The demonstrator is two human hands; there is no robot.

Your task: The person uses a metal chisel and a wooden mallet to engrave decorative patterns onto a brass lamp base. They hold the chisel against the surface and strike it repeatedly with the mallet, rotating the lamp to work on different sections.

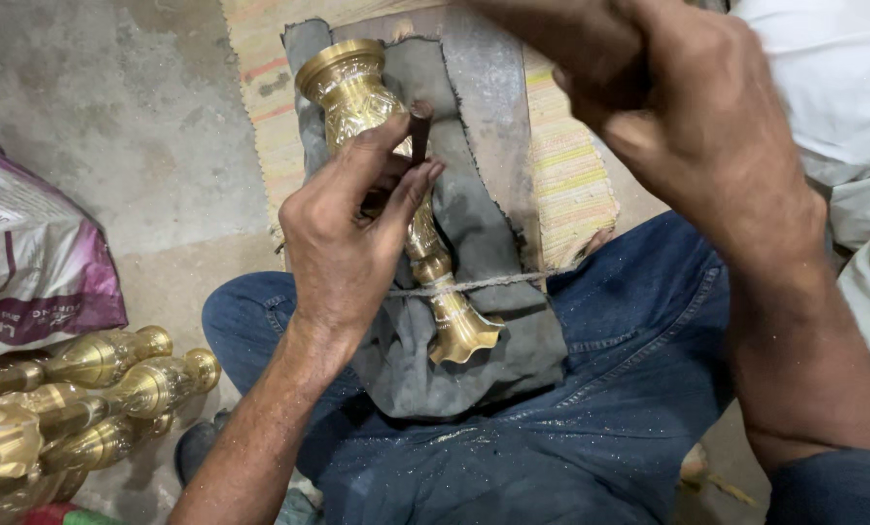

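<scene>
Brass vase (377,126), engraved, flared at both ends, lies on a grey cloth (493,321) across the person's lap in blue jeans (600,389). A thin cord (493,283) crosses its narrow stem near the fluted foot. Left hand (343,238) presses on the vase body, thumb and fingers pinching a short dark metal punch (419,126) held upright against the brass. Right hand (693,117) raised above, curled closed; what it grips is out of view, cannot tell. Striped woven mat (571,185) under the cloth on a concrete floor (134,117). More shiny brass vases (95,389) piled at lower left beside a purple-and-white sack (36,262).
</scene>
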